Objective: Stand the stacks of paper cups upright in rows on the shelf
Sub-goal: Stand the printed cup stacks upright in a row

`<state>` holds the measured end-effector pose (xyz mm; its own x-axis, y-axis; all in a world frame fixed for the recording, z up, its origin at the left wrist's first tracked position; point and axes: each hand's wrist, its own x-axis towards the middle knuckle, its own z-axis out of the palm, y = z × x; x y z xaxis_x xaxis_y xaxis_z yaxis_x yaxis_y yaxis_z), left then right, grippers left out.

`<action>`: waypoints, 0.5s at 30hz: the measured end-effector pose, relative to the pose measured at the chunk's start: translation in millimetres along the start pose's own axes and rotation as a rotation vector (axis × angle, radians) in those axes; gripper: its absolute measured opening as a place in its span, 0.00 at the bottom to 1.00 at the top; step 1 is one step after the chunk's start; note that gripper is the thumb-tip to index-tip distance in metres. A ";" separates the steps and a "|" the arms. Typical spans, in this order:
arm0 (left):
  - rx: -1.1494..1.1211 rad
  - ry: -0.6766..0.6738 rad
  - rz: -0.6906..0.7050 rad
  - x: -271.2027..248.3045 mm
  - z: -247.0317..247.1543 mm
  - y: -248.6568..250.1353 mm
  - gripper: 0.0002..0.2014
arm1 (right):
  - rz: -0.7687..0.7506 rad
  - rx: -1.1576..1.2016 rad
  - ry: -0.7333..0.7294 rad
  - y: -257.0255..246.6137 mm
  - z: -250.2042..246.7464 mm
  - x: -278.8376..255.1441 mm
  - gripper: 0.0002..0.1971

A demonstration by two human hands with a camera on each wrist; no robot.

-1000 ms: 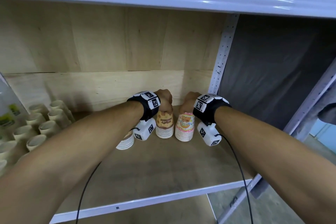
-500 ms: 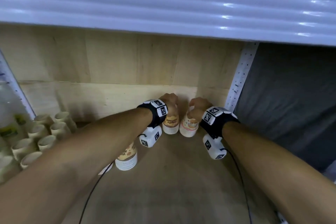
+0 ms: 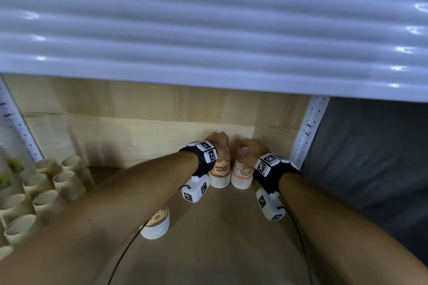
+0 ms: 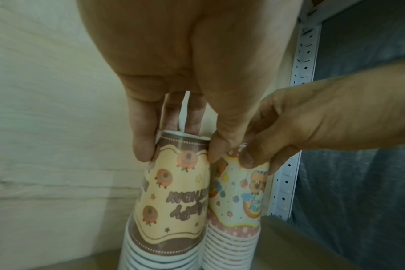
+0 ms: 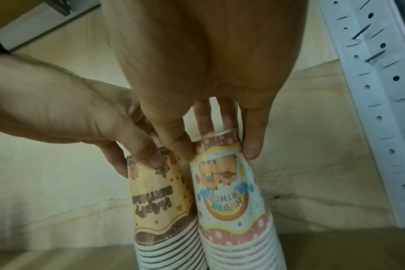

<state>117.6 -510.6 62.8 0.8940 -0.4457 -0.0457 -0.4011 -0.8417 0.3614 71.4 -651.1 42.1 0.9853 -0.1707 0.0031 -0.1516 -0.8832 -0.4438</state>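
Two stacks of printed paper cups stand upside down, side by side, at the back right of the wooden shelf [image 3: 231,238]. My left hand [image 3: 218,146] grips the top of the brown-and-cream stack [image 3: 219,174] [image 4: 171,201] [image 5: 160,204] from above. My right hand [image 3: 249,149] grips the top of the pink-and-blue stack [image 3: 241,176] [image 5: 231,191] [image 4: 238,197] the same way. The two stacks touch each other. A third brown stack [image 3: 157,224] stands nearer the front, partly hidden under my left forearm.
Several plain beige cups [image 3: 46,190] stand open side up in rows at the shelf's left. A wooden back panel [image 3: 139,127] is just behind the held stacks. A white perforated upright [image 3: 308,127] rises at the right. A ribbed white shelf [image 3: 208,30] hangs overhead.
Both hands have pushed the two stacks from the middle of the shelf back to the wooden panel. The camera has dropped lower and closer.
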 end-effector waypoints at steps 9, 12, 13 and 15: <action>0.051 -0.024 0.007 1.1 4.0 6.6 0.17 | 0.050 0.130 0.058 4.3 0.6 3.4 0.12; 0.068 -0.010 -0.002 2.2 5.7 7.6 0.16 | 0.069 0.120 0.059 6.0 2.0 -0.5 0.04; 0.064 -0.002 0.000 2.5 6.2 6.9 0.17 | 0.069 0.122 0.061 8.8 3.5 -0.5 0.10; 0.040 0.007 0.005 1.2 6.4 5.9 0.21 | 0.061 0.135 0.061 10.8 3.5 -4.5 0.16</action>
<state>115.0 -518.1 59.0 0.8934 -0.4478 -0.0370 -0.4131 -0.8510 0.3241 65.6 -658.4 34.1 0.9674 -0.2522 0.0249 -0.1952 -0.8042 -0.5614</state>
